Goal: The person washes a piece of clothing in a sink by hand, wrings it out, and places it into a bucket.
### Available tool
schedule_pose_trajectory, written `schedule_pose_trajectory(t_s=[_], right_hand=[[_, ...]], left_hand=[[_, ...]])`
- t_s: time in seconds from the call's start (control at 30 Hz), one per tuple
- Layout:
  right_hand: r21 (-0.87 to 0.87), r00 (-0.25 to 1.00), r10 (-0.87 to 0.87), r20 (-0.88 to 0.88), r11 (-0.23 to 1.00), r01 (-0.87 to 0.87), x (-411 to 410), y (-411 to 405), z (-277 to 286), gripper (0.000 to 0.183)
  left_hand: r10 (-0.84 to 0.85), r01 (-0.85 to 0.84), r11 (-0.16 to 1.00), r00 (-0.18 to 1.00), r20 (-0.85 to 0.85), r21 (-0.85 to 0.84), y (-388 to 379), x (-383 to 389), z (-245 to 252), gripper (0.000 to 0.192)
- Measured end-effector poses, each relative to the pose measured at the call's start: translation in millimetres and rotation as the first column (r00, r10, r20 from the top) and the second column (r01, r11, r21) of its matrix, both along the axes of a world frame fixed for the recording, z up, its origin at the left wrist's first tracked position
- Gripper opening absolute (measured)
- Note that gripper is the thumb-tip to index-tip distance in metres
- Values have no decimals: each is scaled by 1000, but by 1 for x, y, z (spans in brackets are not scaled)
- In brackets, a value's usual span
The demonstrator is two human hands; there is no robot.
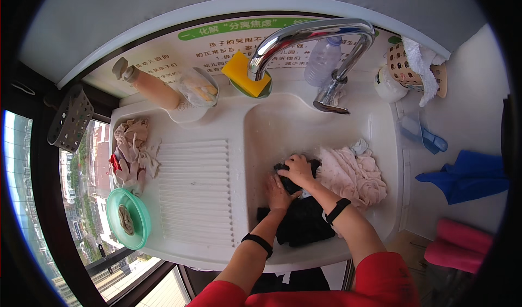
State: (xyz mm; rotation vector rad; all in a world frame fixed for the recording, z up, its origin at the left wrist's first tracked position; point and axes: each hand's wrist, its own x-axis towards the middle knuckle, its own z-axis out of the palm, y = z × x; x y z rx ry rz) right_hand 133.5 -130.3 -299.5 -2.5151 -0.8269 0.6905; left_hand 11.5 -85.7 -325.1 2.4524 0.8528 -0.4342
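Note:
Both my hands are down in the white sink basin, on a bunched black cloth. My left hand presses against the cloth's lower left side, its thumb pointing right. My right hand lies over the top of the bunch with its fingers curled on it. Below them a larger black garment is spread on the basin floor, partly under my forearms. Pale pink, dotted fabric lies heaped to the right of my hands. The chrome faucet arches above the basin's back edge.
Left of the basin is a ribbed washboard. Beyond it lie crumpled pale cloths and a green plastic bowl holding a beige cloth. A pump bottle, yellow sponge and plastic bottle stand behind. A blue cloth is at right.

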Motion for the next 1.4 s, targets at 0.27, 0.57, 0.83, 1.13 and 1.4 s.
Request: schedule_pose_trajectory(t_s=[0.27, 0.57, 0.83, 1.13, 1.4], right_hand=[[-49, 921, 69, 383, 997, -54, -47, -25, -9, 22], [234, 820, -164, 548, 971, 38, 55, 37, -32, 23], [114, 975, 78, 207, 988, -104, -72, -40, 28, 25], [31, 887, -6, 461, 999, -9, 10, 13, -34, 20], [188, 979, -49, 196, 982, 12, -27, -21, -3, 27]], left_hand=[[149, -97, 967, 965, 215, -236, -2, 4, -6, 55], [-68, 67, 998, 997, 22, 19, -7, 5, -5, 118], [49, -43, 998, 990, 132, -46, 10, -28, -48, 79], [-131, 131, 990, 991, 8, 49, -4, 8, -2, 103], [34, -34, 999, 999, 37, 11, 3, -4, -4, 109]])
